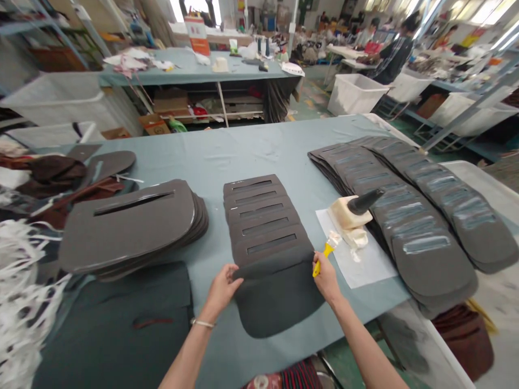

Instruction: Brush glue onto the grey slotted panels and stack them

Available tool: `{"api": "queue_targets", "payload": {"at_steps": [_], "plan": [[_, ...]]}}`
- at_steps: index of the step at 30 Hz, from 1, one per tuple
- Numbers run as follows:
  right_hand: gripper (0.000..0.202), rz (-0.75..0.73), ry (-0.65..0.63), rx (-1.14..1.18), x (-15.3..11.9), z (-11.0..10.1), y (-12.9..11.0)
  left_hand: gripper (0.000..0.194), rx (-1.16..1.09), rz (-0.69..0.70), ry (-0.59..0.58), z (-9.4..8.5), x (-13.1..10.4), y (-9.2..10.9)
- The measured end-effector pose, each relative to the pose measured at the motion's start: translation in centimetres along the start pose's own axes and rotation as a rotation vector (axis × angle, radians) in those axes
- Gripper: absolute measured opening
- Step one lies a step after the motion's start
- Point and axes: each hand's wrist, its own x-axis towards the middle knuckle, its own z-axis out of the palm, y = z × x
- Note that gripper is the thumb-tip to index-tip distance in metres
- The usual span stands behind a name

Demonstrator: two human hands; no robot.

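Note:
In front of me a row of overlapping dark grey panels with long slots (265,224) lies on the blue-covered table. A dark panel (279,305) with a rounded end lies at its near end, its upper edge folded or lifted. My left hand (222,289) pinches this panel's left edge between thumb and fingers. My right hand (326,278) is closed round a yellow-handled brush (327,250) and touches the panel's right edge. White paste coats the bristles. Beside it, a cream-smeared container with a black nozzle (348,212) stands on white paper (367,270).
At left is a stack of slotted grey panels (133,227), with dark sheet material (117,319) nearer me. Fanned panels with shiny slots (430,259) cover the right side. White strips (20,302) heap at the left edge. Another work table (162,75) stands behind; a person (395,56) sits farther right.

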Motion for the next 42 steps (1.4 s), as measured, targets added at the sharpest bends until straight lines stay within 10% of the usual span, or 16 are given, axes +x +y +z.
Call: {"api": "queue_targets", "payload": {"at_steps": [10,16,19,23,30,36,42], "plan": [[0.014,-0.131,0.068,-0.279,0.9,0.4,1.4,0.031,0.19,0.076,0.301,2.7,1.2,1.7],[0.044,-0.26,0.194,-0.318,3.2,-0.2,-2.6,0.028,0.437,0.196,0.565,-1.9,-1.2,3.6],[0.051,-0.253,0.243,-0.152,6.2,0.5,-9.2,0.029,0.55,0.22,0.757,-7.5,-1.3,3.8],[0.045,-0.239,0.179,0.209,9.6,3.2,-23.6,0.032,0.654,0.191,0.93,-16.2,-0.9,3.1],[0.026,-0.313,-0.456,0.859,9.0,15.5,-48.7,0.038,0.794,0.192,0.936,-23.2,0.6,0.0],[0.012,-0.544,-0.801,0.704,9.5,25.5,-56.6,0.031,0.734,0.185,0.911,-24.2,0.7,-1.7],[0.024,-0.315,-0.213,0.669,14.9,29.3,-59.8,0.034,0.662,0.213,0.895,-25.2,0.1,-1.2]]}}
